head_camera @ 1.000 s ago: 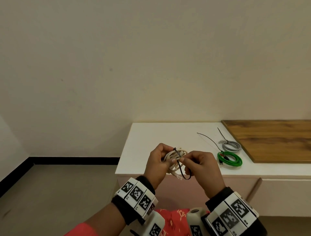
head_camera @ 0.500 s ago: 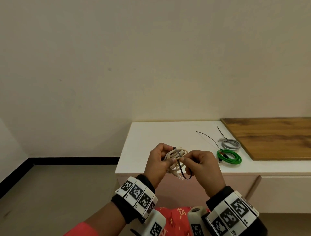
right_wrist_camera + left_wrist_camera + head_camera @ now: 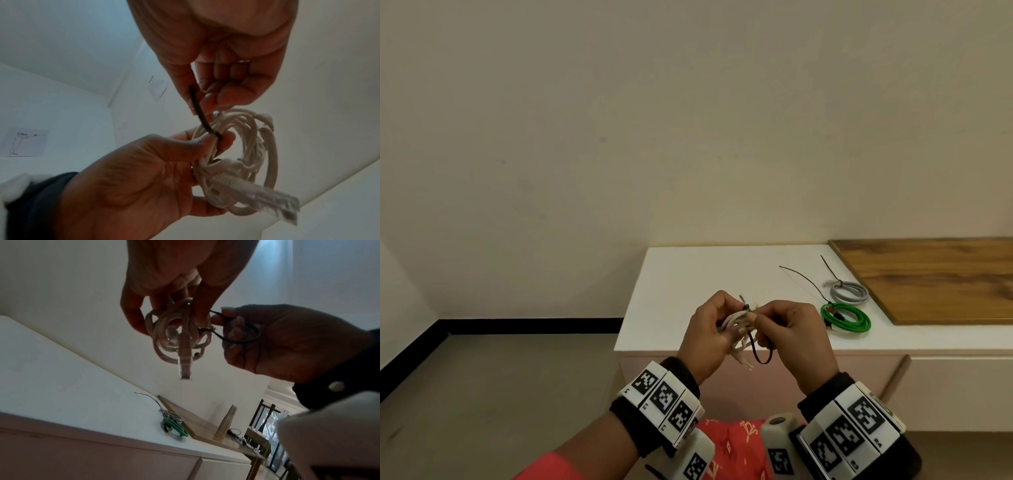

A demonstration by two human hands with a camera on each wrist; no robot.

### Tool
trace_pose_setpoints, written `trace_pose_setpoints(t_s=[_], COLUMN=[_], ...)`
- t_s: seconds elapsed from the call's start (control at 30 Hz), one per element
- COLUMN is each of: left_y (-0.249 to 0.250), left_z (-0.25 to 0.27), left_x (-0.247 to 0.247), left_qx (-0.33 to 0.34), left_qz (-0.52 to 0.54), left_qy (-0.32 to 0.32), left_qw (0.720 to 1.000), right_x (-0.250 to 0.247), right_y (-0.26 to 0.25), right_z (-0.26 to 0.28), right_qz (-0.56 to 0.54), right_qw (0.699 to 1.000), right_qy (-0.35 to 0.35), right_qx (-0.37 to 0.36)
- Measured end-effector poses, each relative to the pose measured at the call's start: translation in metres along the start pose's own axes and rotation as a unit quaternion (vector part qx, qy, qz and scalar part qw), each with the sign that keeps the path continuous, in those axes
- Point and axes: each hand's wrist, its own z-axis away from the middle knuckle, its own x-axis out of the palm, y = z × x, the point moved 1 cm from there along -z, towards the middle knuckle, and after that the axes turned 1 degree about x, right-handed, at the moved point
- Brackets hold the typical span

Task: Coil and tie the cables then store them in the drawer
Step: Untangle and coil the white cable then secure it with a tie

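Left hand (image 3: 707, 337) grips the coiled white cable (image 3: 242, 155) in front of the tabletop (image 3: 709, 274) while right hand (image 3: 791, 332) fingers pinch the black tie (image 3: 236, 337), whose unclosed loop may slip free.

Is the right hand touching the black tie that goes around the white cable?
Touching. In the right wrist view, the right hand pinches the black tie between thumb and fingertips, just above the white cable coil.
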Motion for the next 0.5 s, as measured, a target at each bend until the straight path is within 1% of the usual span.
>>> trace_pose_setpoints(t_s=[0.17, 0.3, 0.37, 0.5], left_y=[0.002, 0.000, 0.000, 0.002], left_z=[0.001, 0.003, 0.005, 0.003], left_x=[0.000, 0.000, 0.001, -0.002], left_qx=[0.034, 0.047, 0.050, 0.059], left_qz=[-0.073, -0.133, -0.144, -0.136], left_qy=[-0.025, -0.047, -0.056, -0.046], left_qw=[0.996, 0.989, 0.987, 0.988], right_x=[-0.001, -0.007, -0.011, -0.012], right_y=[0.001, 0.001, 0.000, 0.004], right_z=[-0.002, -0.007, -0.011, -0.014], right_qz=[-0.026, -0.052, -0.041, -0.032], right_qw=[1.000, 0.998, 0.999, 0.998], right_qy=[0.011, 0.040, 0.023, -0.039], right_qx=[0.009, 0.013, 0.015, 0.045])
